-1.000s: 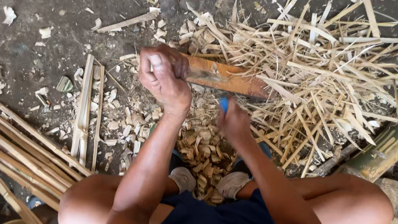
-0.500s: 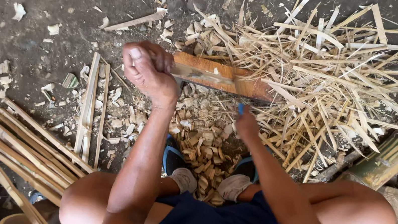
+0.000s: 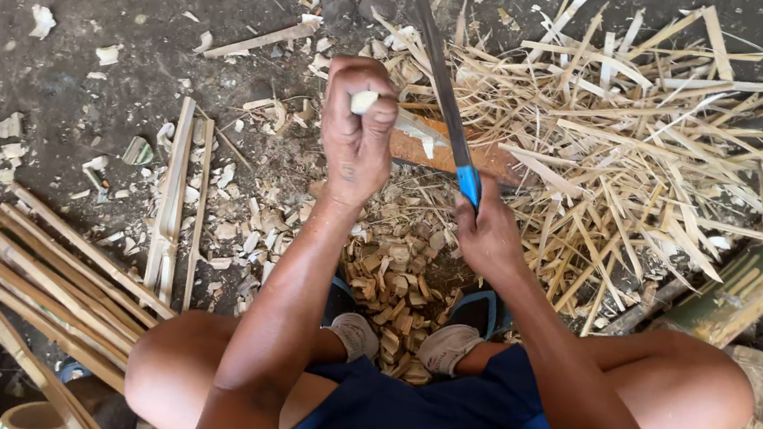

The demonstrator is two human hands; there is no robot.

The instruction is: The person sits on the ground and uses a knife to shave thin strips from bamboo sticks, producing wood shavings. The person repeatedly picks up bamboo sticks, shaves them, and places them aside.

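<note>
**Blade raised over a bamboo piece**

The left hand is closed in a fist round a pale bamboo piece, whose cut end pokes out above the knuckles. The piece stands on an orange-brown wooden block lying on the ground just beyond the hands. The right hand is clamped on the blue handle of a long knife; its dark blade slants away to the far side, crossing just right of the bamboo piece. Near the person's feet lies a heap of short chips. To the right spreads a loose pile of thin splints. At the near left, long slats lie stacked side by side
</note>
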